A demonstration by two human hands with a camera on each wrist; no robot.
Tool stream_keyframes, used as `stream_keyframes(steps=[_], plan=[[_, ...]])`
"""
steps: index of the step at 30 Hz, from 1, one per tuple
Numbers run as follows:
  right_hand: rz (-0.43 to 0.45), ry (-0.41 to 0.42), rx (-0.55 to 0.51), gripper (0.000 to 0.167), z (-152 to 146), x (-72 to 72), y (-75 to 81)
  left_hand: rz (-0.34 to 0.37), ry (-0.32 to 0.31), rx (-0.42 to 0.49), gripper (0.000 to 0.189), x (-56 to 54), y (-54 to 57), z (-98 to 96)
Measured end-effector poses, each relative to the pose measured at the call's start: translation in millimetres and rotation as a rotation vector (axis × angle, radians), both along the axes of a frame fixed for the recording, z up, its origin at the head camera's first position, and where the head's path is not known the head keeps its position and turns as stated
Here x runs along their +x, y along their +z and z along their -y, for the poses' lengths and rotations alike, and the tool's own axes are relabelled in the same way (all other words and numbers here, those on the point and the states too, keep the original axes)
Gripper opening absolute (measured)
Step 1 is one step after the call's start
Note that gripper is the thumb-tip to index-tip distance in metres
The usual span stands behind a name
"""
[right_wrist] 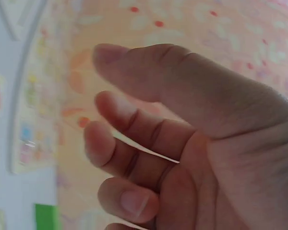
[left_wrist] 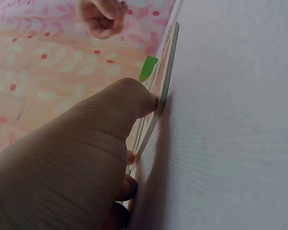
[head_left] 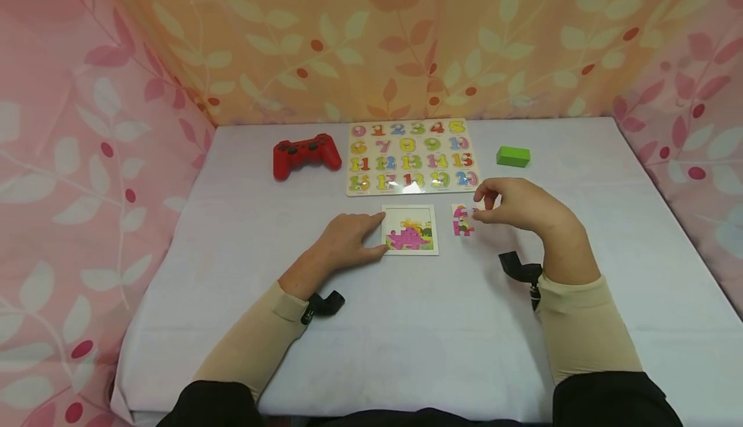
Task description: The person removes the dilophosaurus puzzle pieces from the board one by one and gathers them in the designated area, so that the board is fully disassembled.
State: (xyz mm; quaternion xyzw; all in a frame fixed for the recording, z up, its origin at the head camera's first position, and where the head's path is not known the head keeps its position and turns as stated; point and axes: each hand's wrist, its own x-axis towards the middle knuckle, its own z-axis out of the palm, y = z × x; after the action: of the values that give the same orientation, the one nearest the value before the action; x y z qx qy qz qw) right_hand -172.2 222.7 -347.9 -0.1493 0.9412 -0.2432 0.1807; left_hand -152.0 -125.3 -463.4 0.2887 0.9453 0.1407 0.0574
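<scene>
My left hand [head_left: 351, 238] rests at the left side of a small white puzzle frame [head_left: 436, 233], index finger near its upper corner and thumb at its lower one. In the left wrist view the thumb [left_wrist: 134, 96] presses the frame's edge. A partly assembled pink dinosaur jigsaw [head_left: 409, 238] lies inside, with bare white board above it. Loose jigsaw pieces [head_left: 462, 227] lie right of the frame. Over their right edge is my right hand [head_left: 519, 204], fingers loosely bent; in the right wrist view a gap shows between thumb and fingertips, with nothing held there.
Behind the frame lies a number puzzle board [head_left: 400, 155] with colourful numerals. To its left is a red game controller [head_left: 306, 155], to its right a green block [head_left: 513, 156]. Patterned curtains stand along the back and both sides of the white-covered table [head_left: 406, 337].
</scene>
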Motion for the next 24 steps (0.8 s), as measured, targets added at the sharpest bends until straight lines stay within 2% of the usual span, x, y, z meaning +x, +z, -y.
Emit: stream_keyframes(steps=[5,8,15,20,24], plan=[[-0.126,-0.049,-0.054,0.030,-14.4,16.2,25.5,-0.014,-0.001,0.012,0.075,0.0,0.7,0.6],[-0.224,-0.050,-0.104,0.024,-19.8,27.4,36.2,-0.025,-0.011,0.021,0.074,1.3,-1.0,1.6],[-0.382,0.021,-0.248,0.014,-16.1,46.4,55.3,-0.057,0.007,0.028,0.070,3.8,-4.7,7.5],[-0.458,0.095,-0.366,0.022,-12.6,59.5,58.2,-0.027,0.006,0.061,0.067,5.0,-5.5,8.9],[-0.510,0.154,-0.415,0.027,-4.8,64.2,53.2,-0.042,-0.020,0.065,0.066,4.4,-6.5,5.8]])
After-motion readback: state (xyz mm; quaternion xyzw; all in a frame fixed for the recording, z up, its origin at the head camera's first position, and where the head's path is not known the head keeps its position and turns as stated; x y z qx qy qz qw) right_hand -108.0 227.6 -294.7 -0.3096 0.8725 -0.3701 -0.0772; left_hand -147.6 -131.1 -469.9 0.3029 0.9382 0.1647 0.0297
